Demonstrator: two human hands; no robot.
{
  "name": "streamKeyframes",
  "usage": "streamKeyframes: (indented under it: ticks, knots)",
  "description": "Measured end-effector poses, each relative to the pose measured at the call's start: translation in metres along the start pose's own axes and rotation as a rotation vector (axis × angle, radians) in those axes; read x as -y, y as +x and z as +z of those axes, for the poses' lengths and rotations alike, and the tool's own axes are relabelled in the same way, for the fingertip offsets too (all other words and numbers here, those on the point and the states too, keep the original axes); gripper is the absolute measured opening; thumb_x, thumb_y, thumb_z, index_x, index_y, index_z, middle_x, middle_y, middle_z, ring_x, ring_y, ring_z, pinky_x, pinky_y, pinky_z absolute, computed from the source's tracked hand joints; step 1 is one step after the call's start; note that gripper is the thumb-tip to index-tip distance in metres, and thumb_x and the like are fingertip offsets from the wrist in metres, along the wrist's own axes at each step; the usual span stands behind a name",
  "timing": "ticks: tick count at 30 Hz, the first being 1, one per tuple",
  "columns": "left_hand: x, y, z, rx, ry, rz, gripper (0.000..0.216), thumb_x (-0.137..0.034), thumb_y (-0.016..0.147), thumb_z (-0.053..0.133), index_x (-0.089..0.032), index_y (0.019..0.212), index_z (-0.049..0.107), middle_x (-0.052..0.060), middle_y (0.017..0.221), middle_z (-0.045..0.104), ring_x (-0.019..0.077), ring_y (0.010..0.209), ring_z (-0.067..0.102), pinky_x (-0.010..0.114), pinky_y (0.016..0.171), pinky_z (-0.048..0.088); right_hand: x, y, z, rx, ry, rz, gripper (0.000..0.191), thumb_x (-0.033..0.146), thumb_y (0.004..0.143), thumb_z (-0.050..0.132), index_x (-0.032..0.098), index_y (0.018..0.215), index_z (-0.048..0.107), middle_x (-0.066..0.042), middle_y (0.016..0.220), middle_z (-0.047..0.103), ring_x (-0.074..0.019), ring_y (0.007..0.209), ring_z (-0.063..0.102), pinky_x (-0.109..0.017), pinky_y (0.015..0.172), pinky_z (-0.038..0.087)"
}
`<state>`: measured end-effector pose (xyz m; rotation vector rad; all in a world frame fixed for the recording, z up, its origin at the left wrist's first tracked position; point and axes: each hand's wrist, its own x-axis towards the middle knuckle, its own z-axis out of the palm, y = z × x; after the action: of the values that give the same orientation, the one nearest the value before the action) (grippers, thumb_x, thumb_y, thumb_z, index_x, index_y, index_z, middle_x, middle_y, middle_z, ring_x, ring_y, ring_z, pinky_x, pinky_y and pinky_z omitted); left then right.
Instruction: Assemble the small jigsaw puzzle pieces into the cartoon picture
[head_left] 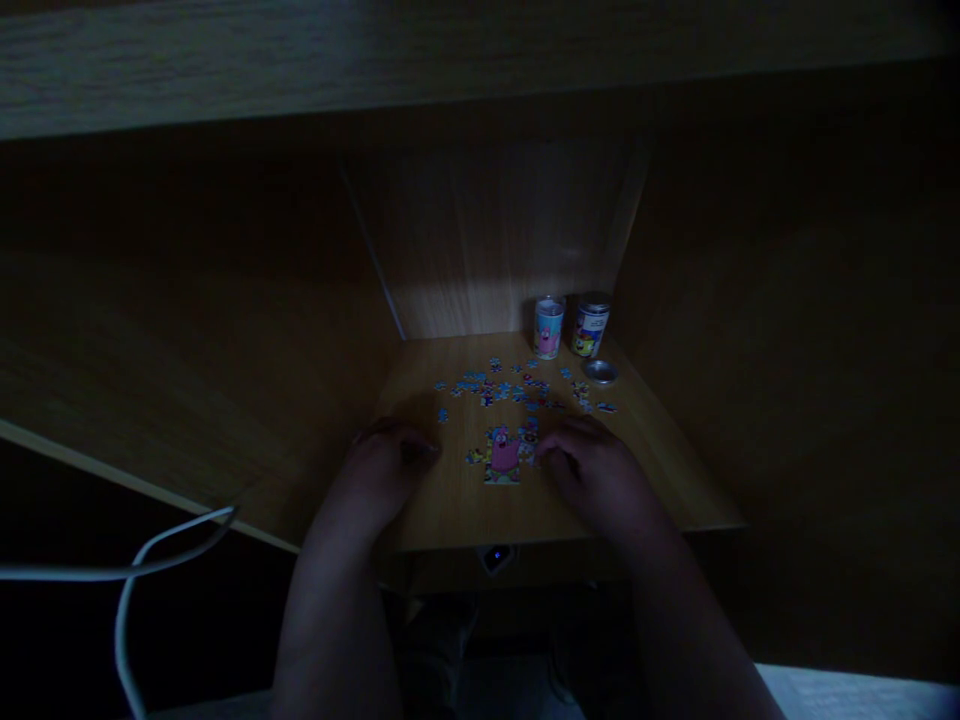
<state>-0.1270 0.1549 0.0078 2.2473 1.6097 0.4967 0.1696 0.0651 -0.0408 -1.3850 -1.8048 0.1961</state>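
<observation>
A partly joined jigsaw puzzle point(503, 458) with a pink cartoon figure lies near the front of the wooden board. My right hand point(596, 462) is at its right side, thumb and forefinger pinched at the edge of a small puzzle piece point(528, 446). To the left of the puzzle, my left hand point(384, 462) rests on the board with curled fingers, and nothing shows in it. A yellowish piece point(475, 456) touches or lies close by the puzzle's left edge. Behind are several loose puzzle pieces point(504, 390), mostly blue. Dim light blurs the fine detail.
Toward the back right stand an uncapped-looking tin point(548, 332) and a second tin point(590, 328). A round metal lid point(600, 372) lies in front of them. Wooden panels point(495, 240) enclose the board at the back and sides. A white cable point(127, 573) hangs at lower left.
</observation>
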Motion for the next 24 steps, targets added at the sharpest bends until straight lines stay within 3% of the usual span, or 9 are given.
streamKeyframes:
  ticks: [7, 14, 17, 21, 24]
  knots:
    - [-0.010, -0.002, -0.001, 0.134, -0.234, 0.012, 0.013, -0.032, 0.093, 0.070, -0.024, 0.091, 0.081, 0.004, 0.096, 0.083, 0.0263, 0.092, 0.076, 0.037, 0.086, 0.055, 0.000, 0.000, -0.001, -0.003, 0.004, -0.014, 0.027, 0.002, 0.100, 0.060, 0.024, 0.094, 0.074, -0.003, 0.096, 0.075, -0.0236, 0.096, 0.070, -0.039, 0.089, 0.054]
    - [-0.043, -0.001, 0.022, 0.101, -0.853, 0.047, 0.018, -0.038, 0.090, 0.083, -0.021, 0.097, 0.084, 0.005, 0.099, 0.085, 0.0222, 0.094, 0.078, 0.034, 0.092, 0.060, 0.006, 0.000, -0.002, -0.005, 0.034, -0.051, 0.020, 0.009, 0.104, 0.066, 0.026, 0.110, 0.075, -0.003, 0.108, 0.079, -0.0243, 0.103, 0.074, -0.040, 0.093, 0.058]
    - [-0.057, 0.000, 0.034, 0.155, -1.022, 0.018, 0.022, -0.038, 0.088, 0.089, -0.020, 0.100, 0.086, 0.006, 0.100, 0.086, 0.0198, 0.092, 0.079, 0.031, 0.091, 0.061, 0.010, 0.000, -0.001, -0.006, 0.061, -0.071, 0.022, 0.015, 0.104, 0.074, 0.028, 0.121, 0.075, -0.004, 0.116, 0.080, -0.0242, 0.107, 0.075, -0.040, 0.095, 0.061]
    - [-0.062, 0.002, 0.049, 0.278, -1.141, 0.069, 0.028, -0.039, 0.086, 0.094, -0.019, 0.105, 0.086, 0.006, 0.103, 0.087, 0.0194, 0.091, 0.080, 0.030, 0.089, 0.064, 0.009, 0.000, -0.001, -0.021, 0.093, -0.105, 0.037, 0.017, 0.101, 0.081, 0.030, 0.134, 0.073, -0.005, 0.120, 0.080, -0.0235, 0.109, 0.077, -0.038, 0.095, 0.063]
    - [-0.061, 0.004, 0.055, 0.297, -1.141, 0.129, 0.027, -0.038, 0.088, 0.094, -0.019, 0.106, 0.085, 0.007, 0.106, 0.087, 0.0188, 0.095, 0.081, 0.029, 0.090, 0.064, 0.007, 0.000, -0.001, -0.026, 0.109, -0.129, 0.037, 0.016, 0.102, 0.080, 0.032, 0.135, 0.073, -0.003, 0.118, 0.081, -0.0224, 0.107, 0.078, -0.038, 0.094, 0.064]
